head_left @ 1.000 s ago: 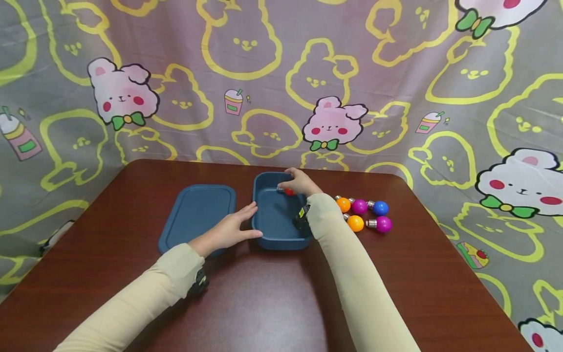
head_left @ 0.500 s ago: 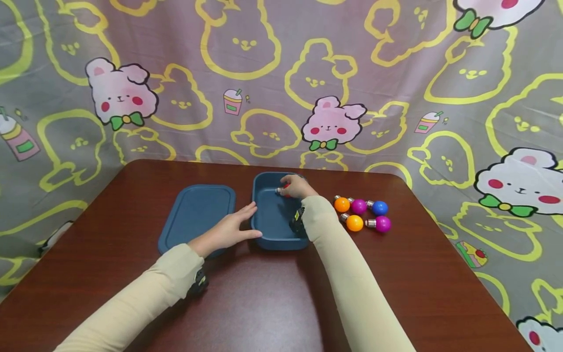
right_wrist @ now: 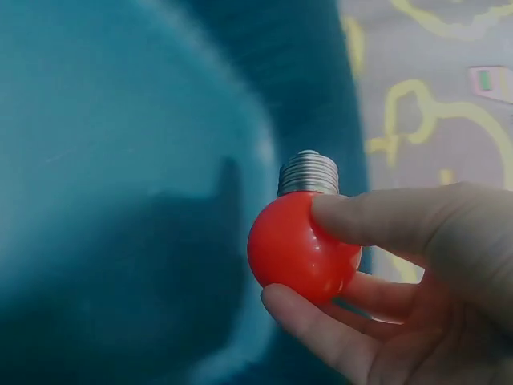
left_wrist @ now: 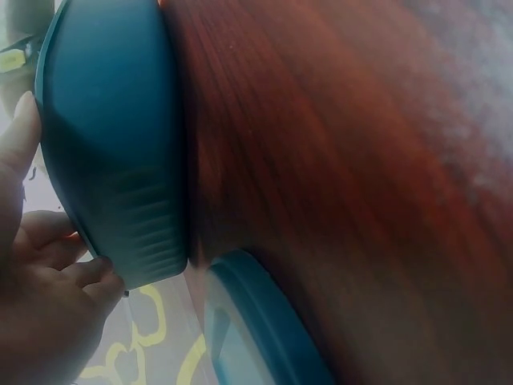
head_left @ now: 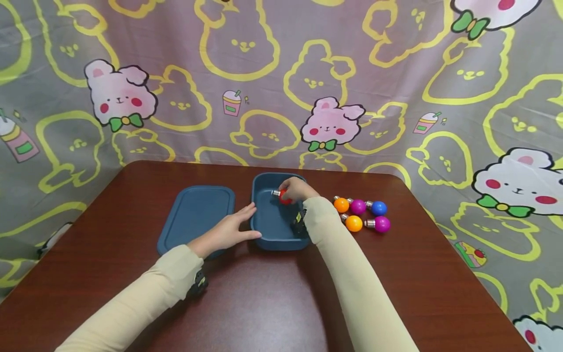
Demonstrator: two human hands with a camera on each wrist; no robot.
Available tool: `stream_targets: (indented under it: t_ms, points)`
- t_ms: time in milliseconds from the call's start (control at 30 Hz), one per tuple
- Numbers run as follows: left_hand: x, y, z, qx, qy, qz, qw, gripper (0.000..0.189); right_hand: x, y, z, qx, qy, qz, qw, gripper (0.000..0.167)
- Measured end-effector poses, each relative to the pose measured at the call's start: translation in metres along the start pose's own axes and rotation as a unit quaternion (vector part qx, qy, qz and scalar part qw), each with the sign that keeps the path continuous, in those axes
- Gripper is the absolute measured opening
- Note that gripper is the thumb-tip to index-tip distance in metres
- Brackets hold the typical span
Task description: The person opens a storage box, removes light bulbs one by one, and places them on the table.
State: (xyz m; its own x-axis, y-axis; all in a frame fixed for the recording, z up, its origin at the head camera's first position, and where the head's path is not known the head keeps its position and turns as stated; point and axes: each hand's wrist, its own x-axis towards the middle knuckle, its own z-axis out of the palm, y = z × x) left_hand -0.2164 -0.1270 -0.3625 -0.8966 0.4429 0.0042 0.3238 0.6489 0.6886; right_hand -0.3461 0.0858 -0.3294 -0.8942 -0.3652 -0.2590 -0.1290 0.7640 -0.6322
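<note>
A red light bulb with a silver screw base is pinched between the thumb and fingers of my right hand, inside the blue box near its far end. In the right wrist view the base points up, with the box's inner wall behind it. My left hand rests at the box's left side, thumb and fingers spread along the rim. The left wrist view shows the fingertips touching the rim of the box.
A flat blue lid lies left of the box, partly under the left forearm's line. Right of the box are orange bulbs, purple bulbs and a blue bulb on the brown table. A patterned curtain hangs behind.
My right hand has drawn its fingers in around the red bulb and shifted it slightly left and nearer within the box. The left hand stays in place.
</note>
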Motion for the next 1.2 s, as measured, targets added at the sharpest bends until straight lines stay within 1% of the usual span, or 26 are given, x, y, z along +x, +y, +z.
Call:
stream_targets:
  t_ms: [167, 267, 367, 500, 667, 900, 1000, 1067, 1200]
  points:
    - [-0.001, 0.001, 0.001, 0.001, 0.006, 0.003, 1.0000, 0.080, -0.013, -0.002, -0.021, 0.033, 0.015, -0.031, 0.9989, 0.033]
    - [-0.002, 0.001, 0.002, 0.005, 0.008, 0.009, 0.9999, 0.081, -0.023, 0.000, -0.037, 0.049, 0.026, -0.038, 0.9978, 0.035]
    - [-0.003, 0.001, 0.002, 0.005, 0.010, 0.013, 0.9998, 0.081, -0.036, 0.005, -0.054, 0.060, 0.048, -0.041, 0.9962, 0.035]
    - [-0.003, 0.001, 0.003, 0.004, 0.012, 0.015, 0.9998, 0.079, -0.055, 0.020, -0.075, 0.076, 0.078, -0.045, 0.9930, 0.037]
    - [-0.003, 0.001, 0.002, 0.002, 0.011, 0.016, 0.9998, 0.078, -0.080, 0.048, -0.099, 0.091, 0.111, -0.044, 0.9887, 0.040]
    - [-0.003, -0.002, 0.002, 0.004, 0.011, 0.014, 0.9998, 0.080, -0.112, 0.096, -0.127, 0.086, 0.165, -0.017, 0.9825, 0.042]
    - [-0.003, -0.003, 0.002, 0.005, 0.013, 0.017, 0.9998, 0.081, -0.125, 0.118, -0.133, 0.099, 0.181, -0.009, 0.9783, 0.045]
    - [-0.003, -0.003, 0.002, 0.004, 0.013, 0.017, 0.9998, 0.082, -0.133, 0.133, -0.136, 0.106, 0.192, 0.004, 0.9756, 0.048]
    - [-0.002, -0.004, 0.003, 0.005, 0.012, 0.016, 0.9998, 0.081, -0.146, 0.161, -0.137, 0.114, 0.203, 0.026, 0.9721, 0.053]
